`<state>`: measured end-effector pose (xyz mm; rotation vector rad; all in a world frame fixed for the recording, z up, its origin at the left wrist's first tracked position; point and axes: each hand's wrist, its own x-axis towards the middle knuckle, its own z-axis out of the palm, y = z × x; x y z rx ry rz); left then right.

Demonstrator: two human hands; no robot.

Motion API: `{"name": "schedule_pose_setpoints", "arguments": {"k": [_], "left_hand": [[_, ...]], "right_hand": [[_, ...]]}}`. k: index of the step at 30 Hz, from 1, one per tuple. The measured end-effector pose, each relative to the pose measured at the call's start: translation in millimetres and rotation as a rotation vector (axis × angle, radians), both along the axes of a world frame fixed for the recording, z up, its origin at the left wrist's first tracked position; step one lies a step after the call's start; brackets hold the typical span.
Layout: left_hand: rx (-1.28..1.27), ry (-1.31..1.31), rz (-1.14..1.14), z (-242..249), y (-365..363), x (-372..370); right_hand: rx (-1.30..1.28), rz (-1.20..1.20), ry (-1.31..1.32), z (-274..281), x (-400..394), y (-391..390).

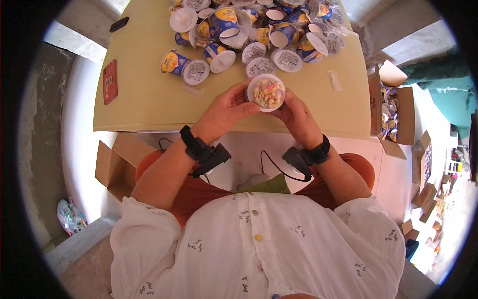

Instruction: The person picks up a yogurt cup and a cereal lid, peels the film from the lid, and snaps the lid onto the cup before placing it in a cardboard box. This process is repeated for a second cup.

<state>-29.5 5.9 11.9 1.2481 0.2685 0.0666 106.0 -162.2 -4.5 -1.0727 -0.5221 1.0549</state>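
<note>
A small round cup (269, 93) filled with colourful bits, pink, yellow and brown, is held between my two hands above the table's near edge. My left hand (230, 110) wraps its left side, with the thumb near the rim. Around the right side curl the fingers of my right hand (295, 115). Just beyond the cup, white printed lids (261, 68) lie at the front of a heap of blue and yellow paper cups (226, 19). One such cup (174, 63) rests on its side left of the heap.
The yellow table (144, 94) carries a red phone (110, 82) and a black object (119, 24) on its left. A clear plastic scrap (335, 80) lies at right. Open cardboard boxes stand at the right (406, 114), holding cups, and below left (110, 167).
</note>
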Motion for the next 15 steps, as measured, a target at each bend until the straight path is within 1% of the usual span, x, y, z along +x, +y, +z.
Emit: {"name": "schedule_pose_setpoints", "arguments": {"k": [1,4,7,9,11,13,14,15], "left_hand": [[0.0,0.0,0.001,-0.6,0.5,0.4],[0.003,-0.026,-0.05,-2.8,-0.6,0.6],[-0.015,-0.053,-0.05,-5.2,-4.7,-0.5],[-0.069,-0.063,-0.006,-11.0,-6.2,-0.9],[-0.058,-0.044,-0.036,-10.8,-3.4,-1.3],[-0.046,-0.027,-0.068,-8.8,-3.0,-1.2],[-0.106,-0.007,-0.016,-7.5,-4.0,-1.2],[-0.166,0.013,0.035,-6.4,-4.6,-1.1]], "right_hand": [[-0.007,-0.011,0.037,2.4,0.2,-0.7],[-0.069,0.003,0.023,5.9,1.0,-5.8],[-0.069,-0.048,-0.015,0.7,-0.2,-4.6],[-0.056,-0.049,-0.011,5.1,-3.3,-4.2],[-0.043,-0.051,-0.007,6.9,-2.4,-4.3],[-0.074,0.048,-0.107,6.8,3.6,-5.1],[-0.075,0.048,-0.107,8.1,4.9,-4.2],[-0.122,-0.029,-0.313,11.0,5.9,-3.2]]}}
